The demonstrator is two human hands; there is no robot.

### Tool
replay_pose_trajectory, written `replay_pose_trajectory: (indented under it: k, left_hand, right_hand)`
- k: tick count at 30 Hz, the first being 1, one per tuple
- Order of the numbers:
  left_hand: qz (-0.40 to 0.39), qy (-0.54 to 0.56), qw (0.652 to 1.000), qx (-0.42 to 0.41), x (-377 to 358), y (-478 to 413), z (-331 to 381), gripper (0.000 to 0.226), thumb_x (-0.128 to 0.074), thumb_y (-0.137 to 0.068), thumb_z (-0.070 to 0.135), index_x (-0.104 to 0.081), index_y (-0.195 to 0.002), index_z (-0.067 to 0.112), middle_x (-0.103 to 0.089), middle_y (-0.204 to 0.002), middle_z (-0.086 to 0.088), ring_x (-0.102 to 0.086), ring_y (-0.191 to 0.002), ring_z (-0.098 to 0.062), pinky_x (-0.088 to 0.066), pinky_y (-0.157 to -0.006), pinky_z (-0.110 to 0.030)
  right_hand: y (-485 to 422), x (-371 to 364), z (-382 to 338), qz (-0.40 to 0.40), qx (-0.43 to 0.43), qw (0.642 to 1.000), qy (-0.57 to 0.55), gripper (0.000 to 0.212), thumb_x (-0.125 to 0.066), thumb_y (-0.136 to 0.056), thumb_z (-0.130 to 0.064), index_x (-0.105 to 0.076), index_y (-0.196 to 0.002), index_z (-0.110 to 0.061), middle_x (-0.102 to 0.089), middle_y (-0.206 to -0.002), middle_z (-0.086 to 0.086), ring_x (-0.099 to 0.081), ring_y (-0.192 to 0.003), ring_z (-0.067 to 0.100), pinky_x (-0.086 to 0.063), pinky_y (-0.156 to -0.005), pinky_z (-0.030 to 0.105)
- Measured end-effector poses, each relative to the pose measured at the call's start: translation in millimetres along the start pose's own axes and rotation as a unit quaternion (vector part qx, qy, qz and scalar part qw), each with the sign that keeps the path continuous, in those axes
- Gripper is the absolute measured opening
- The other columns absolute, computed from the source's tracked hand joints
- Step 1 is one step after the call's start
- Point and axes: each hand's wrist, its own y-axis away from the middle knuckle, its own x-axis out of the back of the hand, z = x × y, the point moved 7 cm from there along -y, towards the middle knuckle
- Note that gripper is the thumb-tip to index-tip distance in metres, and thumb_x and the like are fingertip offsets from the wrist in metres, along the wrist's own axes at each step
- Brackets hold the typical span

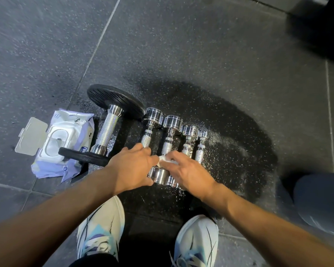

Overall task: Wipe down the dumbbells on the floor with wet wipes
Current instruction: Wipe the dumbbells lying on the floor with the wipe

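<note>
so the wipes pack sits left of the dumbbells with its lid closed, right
Not quite. The wipes pack does sit left of the dumbbells, but its lid is flipped open, not closed; the head view shows it.

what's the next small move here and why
Probably draw the wet wipe, pinched by the right hand, up the handle of the second chrome dumbbell, with the left hand bracing: the wipe sits at the handle's near end, the rest lies bare.
</note>
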Motion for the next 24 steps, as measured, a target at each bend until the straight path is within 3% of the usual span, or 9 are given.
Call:
replay_pose_trajectory:
  k: [7, 12, 18, 24]
  left_hand:
    - [0.004, -0.006, 1.000, -0.004, 2, 0, 2, 0.054, -0.060, -0.094, 0.054, -0.045, -0.139, 0.028, -0.048, -0.133, 0.001, -0.038, -0.128, -0.021, -0.043, -0.103, -0.046]
    - [0.008, -0.003, 1.000, -0.003, 1, 0, 1, 0.053, -0.061, -0.093, 0.054, -0.046, -0.138, 0.029, -0.048, -0.132, 0.002, -0.037, -0.128, -0.021, -0.042, -0.104, -0.047]
    - [0.014, -0.002, 1.000, -0.006, 0, 0, 1, 0.052, -0.061, -0.093, 0.054, -0.046, -0.138, 0.030, -0.049, -0.131, 0.004, -0.037, -0.127, -0.018, -0.042, -0.104, -0.044]
    - [0.021, 0.009, 1.000, -0.006, 3, -1, 1, 0.052, -0.062, -0.092, 0.056, -0.047, -0.136, 0.033, -0.049, -0.128, 0.007, -0.039, -0.125, -0.015, -0.043, -0.102, -0.039]
  right_hand:
    - [-33, 13, 22, 0.045, -0.057, 0.996, 0.058, 0.032, -0.064, -0.100, -0.013, -0.063, -0.132, -0.011, -0.058, -0.126, 0.008, -0.063, -0.095, 0.024, -0.062, -0.066, 0.034]
    - [-44, 18, 39, 0.051, -0.083, 0.990, 0.105, 0.057, -0.079, -0.084, -0.002, -0.060, -0.135, -0.017, -0.055, -0.123, -0.001, -0.058, -0.095, 0.015, -0.060, -0.073, 0.025]
    - [-35, 13, 28, 0.043, -0.071, 0.994, 0.064, 0.047, -0.069, -0.093, -0.003, -0.059, -0.137, -0.016, -0.053, -0.128, -0.001, -0.056, -0.097, 0.015, -0.060, -0.076, 0.028]
    - [-20, 1, 18, -0.011, -0.055, 0.998, 0.039, 0.060, -0.063, -0.093, 0.000, -0.044, -0.146, -0.022, -0.041, -0.140, -0.001, -0.051, -0.100, 0.015, -0.058, -0.081, 0.026]
